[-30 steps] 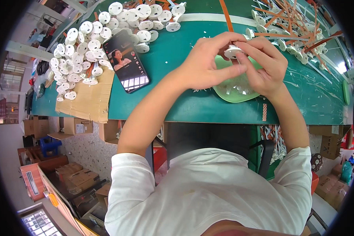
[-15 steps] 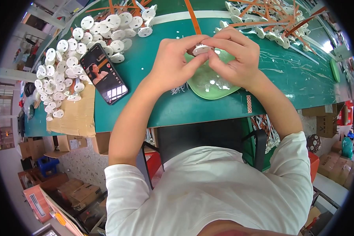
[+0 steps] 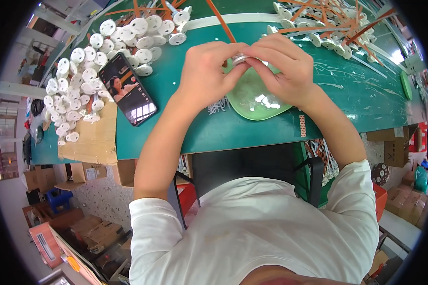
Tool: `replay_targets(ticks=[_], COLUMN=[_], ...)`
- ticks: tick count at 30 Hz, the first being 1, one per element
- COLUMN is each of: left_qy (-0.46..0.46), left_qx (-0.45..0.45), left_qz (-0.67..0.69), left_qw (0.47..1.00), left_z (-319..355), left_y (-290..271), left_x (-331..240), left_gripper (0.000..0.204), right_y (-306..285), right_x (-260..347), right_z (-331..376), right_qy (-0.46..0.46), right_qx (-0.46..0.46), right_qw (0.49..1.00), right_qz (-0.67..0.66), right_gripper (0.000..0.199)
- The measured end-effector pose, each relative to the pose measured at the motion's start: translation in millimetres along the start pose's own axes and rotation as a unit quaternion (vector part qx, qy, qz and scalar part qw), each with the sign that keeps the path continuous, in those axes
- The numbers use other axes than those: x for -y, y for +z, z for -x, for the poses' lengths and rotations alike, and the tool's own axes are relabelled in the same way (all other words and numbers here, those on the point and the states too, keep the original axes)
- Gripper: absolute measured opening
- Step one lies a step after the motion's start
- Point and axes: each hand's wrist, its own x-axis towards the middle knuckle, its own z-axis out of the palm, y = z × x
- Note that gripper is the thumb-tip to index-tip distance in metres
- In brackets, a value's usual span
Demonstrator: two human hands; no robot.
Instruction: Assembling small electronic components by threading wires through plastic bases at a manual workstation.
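Fingertips of my left hand (image 3: 208, 71) and my right hand (image 3: 284, 70) meet around a small white disc (image 3: 240, 60), pinching its edges from both sides. An orange strip (image 3: 221, 21) runs away from the hands toward the far side and looks joined to the disc, though fingers cover the joint. Below the hands lies a light green dish (image 3: 252, 108) with small shiny white pieces in it. Thin grey strands (image 3: 218, 106) lie beside the dish, next to my left wrist.
Many white discs on strips (image 3: 88, 76) are heaped at the left, partly over a cardboard sheet (image 3: 97, 137). A phone (image 3: 128, 90) playing a video leans there. More discs with orange strips (image 3: 325, 28) lie at the far right of the green table (image 3: 356, 99).
The orange strip has swung so its far end points more to the left. The disc has tilted in my fingers, and my right fingers have closed further over it.
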Motion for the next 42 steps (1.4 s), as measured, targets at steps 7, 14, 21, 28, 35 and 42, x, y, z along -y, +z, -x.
replay_targets(ticks=[7, 14, 21, 28, 35, 42], left_qy=[-0.048, 0.031, -0.004, -0.022, 0.005, -0.142], left_qx=[-0.086, -0.052, -0.051, -0.078, -0.032, -0.061], left_qz=[0.256, 0.074, 0.12, 0.221, 0.123, 0.372], left_qw=[0.962, 0.995, 0.992, 0.972, 0.992, 0.915], left_z=[3, 3, 5, 6, 2, 0], left_y=[22, 20, 16, 24, 17, 22], left_x=[10, 6, -2, 7, 9, 19], left_gripper=[0.031, 0.032, 0.031, 0.031, 0.029, 0.028], right_y=[-3, 2, -3, -13, -6, -15], right_x=[9, 3, 10, 1, 5, -5], right_z=[1, 2, -2, -2, 1, 2], right_qy=[0.103, -0.005, 0.003, 0.095, 0.077, 0.168], right_qx=[-0.025, 0.009, -0.01, 0.053, 0.016, 0.14], right_qw=[0.994, 1.0, 1.0, 0.986, 0.995, 0.973], right_qz=[-0.007, -0.006, -0.018, -0.128, -0.055, -0.079], right_gripper=[0.026, 0.027, 0.032, 0.028, 0.025, 0.012])
